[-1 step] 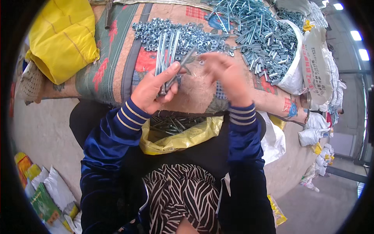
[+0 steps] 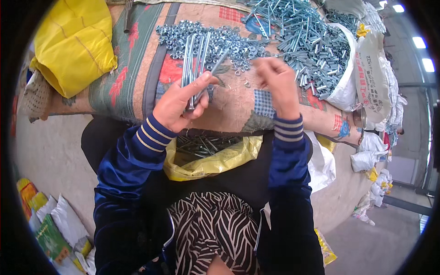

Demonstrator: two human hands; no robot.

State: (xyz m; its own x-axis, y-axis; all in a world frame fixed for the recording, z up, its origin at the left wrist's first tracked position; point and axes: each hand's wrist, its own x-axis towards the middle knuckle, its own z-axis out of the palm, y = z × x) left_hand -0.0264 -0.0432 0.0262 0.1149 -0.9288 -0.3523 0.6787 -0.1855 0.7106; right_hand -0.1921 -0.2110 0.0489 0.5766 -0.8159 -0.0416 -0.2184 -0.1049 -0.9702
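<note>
Over a patterned sack (image 2: 137,78), the left hand (image 2: 181,103) grips a bundle of long bolts (image 2: 195,59), right hand (image 2: 275,85) pinching something small, nuts (image 2: 229,41) and loose bolts (image 2: 302,41) still heaped, few finished in yellow bag (image 2: 206,158).

Two hands: left hand (image 2: 176,103), right hand (image 2: 277,82). Long bolts (image 2: 195,59) in the left hand: about five, exact count unclear. One heap of nuts (image 2: 229,39) just beyond the left hand, too many to count. One bigger heap of bolts (image 2: 302,41) right of the nuts, uncountable. One yellow bag (image 2: 208,160) below the left hand, holding more bolts. One yellow sack (image 2: 73,46) left of the nuts.
</note>
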